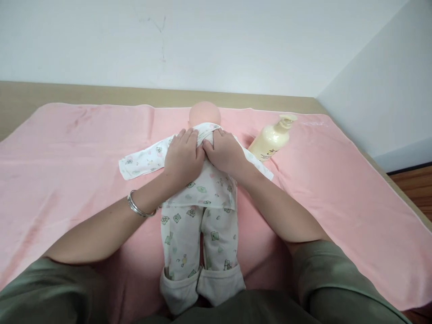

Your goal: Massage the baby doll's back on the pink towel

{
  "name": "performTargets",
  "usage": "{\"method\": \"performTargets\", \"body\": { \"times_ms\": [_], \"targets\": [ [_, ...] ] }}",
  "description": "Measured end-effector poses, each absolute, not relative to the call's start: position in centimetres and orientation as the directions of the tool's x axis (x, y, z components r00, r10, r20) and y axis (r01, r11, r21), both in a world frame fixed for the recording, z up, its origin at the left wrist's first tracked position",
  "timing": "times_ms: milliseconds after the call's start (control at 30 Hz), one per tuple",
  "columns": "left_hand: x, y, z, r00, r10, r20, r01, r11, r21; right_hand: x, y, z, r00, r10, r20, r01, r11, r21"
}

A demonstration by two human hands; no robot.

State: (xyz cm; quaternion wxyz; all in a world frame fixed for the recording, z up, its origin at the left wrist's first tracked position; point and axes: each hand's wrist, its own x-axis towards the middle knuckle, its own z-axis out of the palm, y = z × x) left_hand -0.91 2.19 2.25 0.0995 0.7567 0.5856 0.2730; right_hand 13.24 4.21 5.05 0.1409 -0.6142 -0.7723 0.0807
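Observation:
A baby doll (204, 113) lies stretched out on a pink cloth, its bald head away from me. It wears a white printed top (202, 191) and matching trousers (182, 234) with turned-up cuffs. My left hand (184, 155) rests flat on the left of the upper top, fingers pointing up towards the shoulder. Opposite it, my right hand (224, 150) lies on the right side with its thumb spread. The two thumbs almost meet at the middle, just below the collar. Both hands are open, and part of the top is hidden under them.
A cream pump bottle (270, 140) lies tilted beside the doll's right-hand sleeve. The pink cloth (67, 180) covers most of a wooden surface (270, 100). White walls (219, 45) stand at the back and right. A silver bangle (137, 206) circles my left wrist.

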Motion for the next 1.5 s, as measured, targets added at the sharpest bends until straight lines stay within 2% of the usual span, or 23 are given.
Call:
{"method": "performTargets", "body": {
  "times_ms": [100,267,367,467,567,800,900,1000,1067,1167,1367,1500],
  "targets": [
    [-1.6,3.3,2.6,0.155,0.953,0.262,0.825,-0.271,0.497,12.8,2.7,5.2,-0.220,0.968,0.122,0.940,0.244,-0.239],
    [-2.7,5.4,3.3,0.102,0.980,0.170,0.770,-0.186,0.610,12.1,0.2,5.7,-0.322,0.938,0.132,0.933,0.338,-0.122],
    [-2.3,4.6,3.2,0.089,0.975,0.204,0.813,-0.189,0.550,12.7,1.1,6.1,-0.311,0.944,0.107,0.924,0.327,-0.198],
    [-1.5,3.1,2.8,0.138,0.949,0.284,0.857,-0.258,0.446,13.4,3.2,6.0,-0.226,0.970,0.089,0.920,0.242,-0.307],
    [-1.0,2.3,2.3,0.214,0.914,0.345,0.837,-0.354,0.418,13.7,4.5,5.7,-0.196,0.977,0.085,0.932,0.212,-0.294],
    [-2.2,4.8,2.1,0.122,0.954,0.275,0.734,-0.274,0.622,12.4,1.7,5.7,-0.267,0.956,0.121,0.951,0.282,-0.128],
    [-2.3,5.0,1.8,0.090,0.951,0.295,0.723,-0.266,0.637,12.0,0.5,5.6,-0.336,0.926,0.171,0.935,0.350,-0.058],
    [-2.1,4.8,1.4,0.084,0.946,0.314,0.730,-0.273,0.627,12.2,0.9,5.4,-0.313,0.935,0.169,0.929,0.338,-0.152],
    [-1.9,4.6,1.3,0.068,0.942,0.328,0.738,-0.269,0.619,12.4,1.9,5.2,-0.235,0.962,0.136,0.934,0.262,-0.241],
    [-1.8,4.4,1.3,0.051,0.938,0.342,0.739,-0.266,0.619,12.6,3.1,4.8,-0.139,0.984,0.110,0.936,0.167,-0.309],
    [-1.9,4.7,1.6,0.070,0.941,0.330,0.746,-0.269,0.610,12.5,3.0,4.3,-0.145,0.984,0.104,0.933,0.171,-0.316],
    [-1.5,4.0,1.6,0.105,0.941,0.322,0.784,-0.278,0.555,13.4,3.7,4.7,-0.249,0.964,0.089,0.923,0.264,-0.280]
  ]
}}
